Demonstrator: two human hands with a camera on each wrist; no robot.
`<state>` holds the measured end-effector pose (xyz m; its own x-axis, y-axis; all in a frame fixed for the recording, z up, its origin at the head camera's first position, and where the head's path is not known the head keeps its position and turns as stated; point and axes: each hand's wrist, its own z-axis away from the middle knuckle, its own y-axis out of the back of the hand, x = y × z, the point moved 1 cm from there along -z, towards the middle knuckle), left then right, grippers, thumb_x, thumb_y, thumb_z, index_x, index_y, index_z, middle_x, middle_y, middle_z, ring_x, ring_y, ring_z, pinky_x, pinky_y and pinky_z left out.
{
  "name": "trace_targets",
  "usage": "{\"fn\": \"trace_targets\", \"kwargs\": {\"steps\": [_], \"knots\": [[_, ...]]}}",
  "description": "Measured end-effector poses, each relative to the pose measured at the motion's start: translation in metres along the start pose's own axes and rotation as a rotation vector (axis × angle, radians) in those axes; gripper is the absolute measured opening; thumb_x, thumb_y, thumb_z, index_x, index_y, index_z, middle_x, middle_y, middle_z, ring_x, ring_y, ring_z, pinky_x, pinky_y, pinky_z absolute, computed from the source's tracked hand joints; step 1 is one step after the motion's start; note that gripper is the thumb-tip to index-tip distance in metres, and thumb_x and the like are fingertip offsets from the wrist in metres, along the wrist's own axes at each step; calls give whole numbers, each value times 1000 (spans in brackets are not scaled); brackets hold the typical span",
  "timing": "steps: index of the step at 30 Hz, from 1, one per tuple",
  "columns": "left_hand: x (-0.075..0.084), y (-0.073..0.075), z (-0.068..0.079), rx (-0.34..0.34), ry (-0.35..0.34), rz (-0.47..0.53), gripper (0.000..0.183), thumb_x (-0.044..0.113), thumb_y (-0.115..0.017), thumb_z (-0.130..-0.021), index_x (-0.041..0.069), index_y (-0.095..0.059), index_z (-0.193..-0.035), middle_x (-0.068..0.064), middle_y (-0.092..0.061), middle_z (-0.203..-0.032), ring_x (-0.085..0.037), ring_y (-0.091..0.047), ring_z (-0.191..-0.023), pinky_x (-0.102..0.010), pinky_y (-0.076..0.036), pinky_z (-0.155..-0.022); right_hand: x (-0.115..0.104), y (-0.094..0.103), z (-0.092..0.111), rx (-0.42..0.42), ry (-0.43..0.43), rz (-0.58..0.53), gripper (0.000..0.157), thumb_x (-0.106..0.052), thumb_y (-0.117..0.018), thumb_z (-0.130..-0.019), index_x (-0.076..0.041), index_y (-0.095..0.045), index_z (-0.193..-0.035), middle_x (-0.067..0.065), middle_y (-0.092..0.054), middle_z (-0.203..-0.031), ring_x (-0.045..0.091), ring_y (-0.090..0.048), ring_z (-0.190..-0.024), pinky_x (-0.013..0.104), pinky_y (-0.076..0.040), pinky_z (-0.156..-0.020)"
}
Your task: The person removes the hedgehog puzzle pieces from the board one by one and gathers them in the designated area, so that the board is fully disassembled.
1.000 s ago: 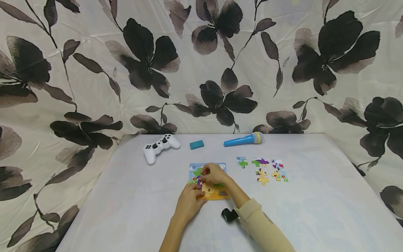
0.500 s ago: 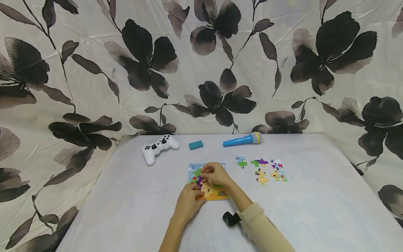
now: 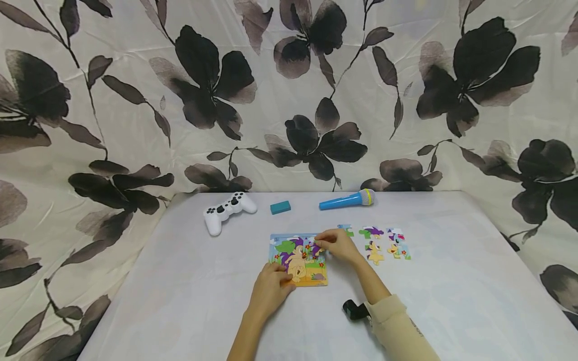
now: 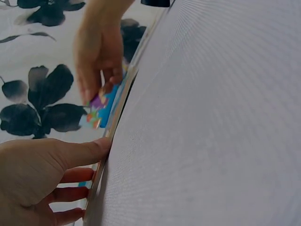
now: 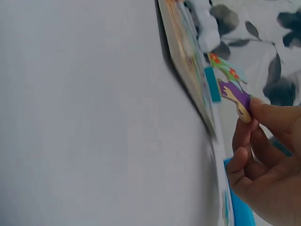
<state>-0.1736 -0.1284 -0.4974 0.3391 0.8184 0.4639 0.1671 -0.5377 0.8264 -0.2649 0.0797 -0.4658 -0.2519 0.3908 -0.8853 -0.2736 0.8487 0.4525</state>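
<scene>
Before the floral backdrop (image 3: 257,165), head view: on the jigsaw board's (image 3: 313,282) near-left corner the left hand (image 3: 269,287) rests, relaxed; the right hand (image 3: 341,245) pinches a jigsaw piece (image 3: 317,250) over the right edge. Left wrist: thumb against the board's edge. Right wrist: the piece tilted between thumb and fingers.

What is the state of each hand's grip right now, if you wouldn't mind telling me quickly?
Left hand: open, touching the puzzle board at its near-left corner.
Right hand: closed, pinching a puzzle piece.

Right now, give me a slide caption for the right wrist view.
A right hand pinches a flat purple-and-green puzzle piece near a thin, rectangular, colourful puzzle board.
</scene>
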Motion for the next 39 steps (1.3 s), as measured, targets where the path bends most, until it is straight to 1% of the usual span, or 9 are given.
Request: {"fn": "trace_targets", "kwargs": {"steps": [2,5,10,15,17,23,28,33,39], "knots": [[0,0,-1,-5,9,0,22,20,-80,-73,5,-76,-90,-6,-64,-99,-23,-55,-97,-40,-47,-86,7,11,4,16,-20,9,17,-3,-62,-88,9,-67,-100,21,-68,-96,22,-63,-78,26,-48,-67],[1,1,-1,-4,12,-1,22,19,-80,-73,5,-76,-90,-6,-64,-99,-23,-55,-97,-39,-47,-86,31,24,4,51,-39,53,16,-6,-63,-88,4,-70,-99,16,-69,-96,13,-60,-77,24,-48,-68],[1,1,-2,-7,14,-3,23,19,-80,-73,5,-76,-90,-6,-64,-99,-22,-54,-97,-39,-47,-87,36,45,13,82,-90,114,16,-6,-62,-89,3,-70,-99,15,-68,-96,14,-58,-79,24,-47,-70],[1,2,-1,-11,15,-11,22,19,-80,-73,6,-76,-90,-5,-64,-98,-22,-54,-96,-39,-47,-87,40,56,18,77,-152,138,17,-8,-61,-90,2,-70,-100,14,-67,-98,16,-54,-80,26,-45,-68],[1,1,-1,-14,17,-12,22,19,-80,-73,6,-76,-90,-5,-64,-98,-22,-54,-97,-39,-47,-87,41,59,18,73,-173,163,16,-9,-61,-91,1,-71,-99,13,-67,-97,16,-53,-79,26,-43,-67],[1,1,0,-19,18,-10,23,19,-80,-74,6,-76,-92,-6,-64,-100,-22,-54,-98,-40,-47,-88,39,62,18,49,-184,237,15,-5,-59,-90,2,-71,-97,13,-66,-93,18,-53,-79,26,-42,-66],[1,2,0,-26,21,-11,23,20,-79,-74,6,-76,-92,-6,-64,-100,-22,-54,-98,-40,-47,-88,39,61,16,21,-196,233,16,-2,-57,-91,3,-70,-97,14,-65,-94,19,-52,-79,26,-43,-66],[2,2,0,-26,14,-10,23,20,-79,-74,6,-76,-91,-5,-64,-100,-22,-54,-98,-39,-47,-88,41,62,16,16,-201,244,16,-1,-56,-90,3,-71,-96,13,-66,-94,19,-52,-80,26,-43,-68],[3,3,2,-11,11,0,23,20,-80,-73,5,-76,-90,-5,-64,-100,-22,-54,-98,-38,-46,-89,41,61,16,0,-222,277,17,1,-54,-90,5,-70,-97,11,-64,-85,13,-51,-61,25,-43,-57]]}}
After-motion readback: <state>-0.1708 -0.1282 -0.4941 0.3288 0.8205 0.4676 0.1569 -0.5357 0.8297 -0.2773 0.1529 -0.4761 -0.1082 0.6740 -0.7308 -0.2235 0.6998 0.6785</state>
